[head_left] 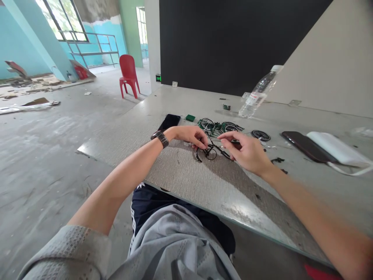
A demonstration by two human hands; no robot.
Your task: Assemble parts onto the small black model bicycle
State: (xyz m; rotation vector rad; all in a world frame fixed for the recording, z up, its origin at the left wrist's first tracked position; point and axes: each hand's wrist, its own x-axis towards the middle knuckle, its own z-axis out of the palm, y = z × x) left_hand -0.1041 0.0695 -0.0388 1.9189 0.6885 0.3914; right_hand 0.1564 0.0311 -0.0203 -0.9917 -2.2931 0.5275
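A black model bicycle frame (216,150) with thin curved parts lies low over the table in front of me. My left hand (192,136), wearing a dark watch, pinches it from the left side. My right hand (246,151) is at its right end, thumb and forefinger drawn close together; whatever they hold is too small to make out. Just behind both hands rests a green model bicycle (217,126) with spoked wheels. A loose black wheel (261,135) lies beyond my right hand. Small black parts (278,160) lie to the right of it.
A phone (169,121) and a green block (190,118) lie behind my left hand. A plastic bottle (258,95) stands at the back. A dark case (305,146) and white pouch (335,146) lie right. The table's edge (175,195) runs before my lap.
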